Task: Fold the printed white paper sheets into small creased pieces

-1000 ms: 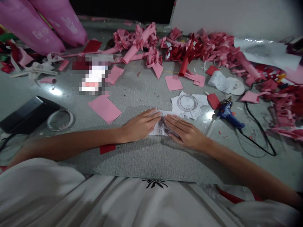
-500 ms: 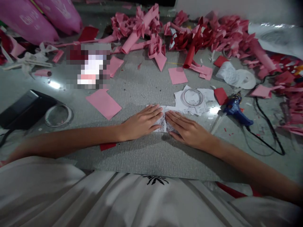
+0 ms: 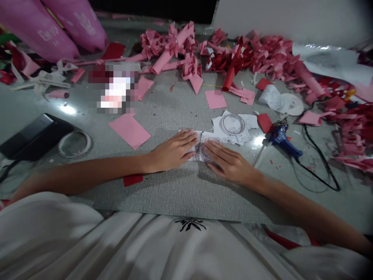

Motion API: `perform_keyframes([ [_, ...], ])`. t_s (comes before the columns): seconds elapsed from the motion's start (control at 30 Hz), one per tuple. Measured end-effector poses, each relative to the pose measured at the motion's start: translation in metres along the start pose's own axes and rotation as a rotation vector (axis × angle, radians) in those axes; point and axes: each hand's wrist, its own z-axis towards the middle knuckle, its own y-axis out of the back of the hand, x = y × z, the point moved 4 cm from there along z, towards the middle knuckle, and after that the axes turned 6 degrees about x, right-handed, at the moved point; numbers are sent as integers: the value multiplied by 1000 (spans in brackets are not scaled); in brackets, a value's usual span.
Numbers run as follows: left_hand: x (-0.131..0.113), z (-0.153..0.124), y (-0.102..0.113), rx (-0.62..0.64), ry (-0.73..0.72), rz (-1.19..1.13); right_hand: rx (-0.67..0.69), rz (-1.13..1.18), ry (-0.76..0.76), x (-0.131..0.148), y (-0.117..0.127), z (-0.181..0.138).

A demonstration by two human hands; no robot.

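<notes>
A small white printed paper [image 3: 199, 149] lies on the grey mat [image 3: 175, 186] in front of me. My left hand [image 3: 173, 151] lies flat on its left half, fingers stretched out and pressed down. My right hand [image 3: 227, 161] lies flat on its right half, fingers extended and nearly meeting the left fingertips. Most of the paper is hidden under both hands. Just beyond the right hand sit more white paper cut-outs with a clear tape ring [image 3: 232, 124] on them.
A blue glue gun [image 3: 281, 138] with a black cord lies to the right. Pink paper rectangles [image 3: 129, 130], a red scrap [image 3: 133, 179], another tape ring [image 3: 74, 144] and a black device [image 3: 32, 136] lie to the left. Heaps of pink and red folded paper [image 3: 233, 54] fill the far side.
Both hands stay flat on the white paper, barely shifting. The view itself has tilted slightly up and down.
</notes>
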Motion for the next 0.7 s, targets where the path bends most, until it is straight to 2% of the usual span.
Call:
perform_keyframes([
  [0.13, 2, 2, -1, -1, 19, -28, 9, 52, 72, 0, -3, 1],
  [0.37, 2, 1, 0, 86, 35, -88, 62, 7, 58, 1, -5, 1],
  [0.7, 2, 0, 2, 76, 60, -84, 71, -64, 48, 8, 1, 3],
])
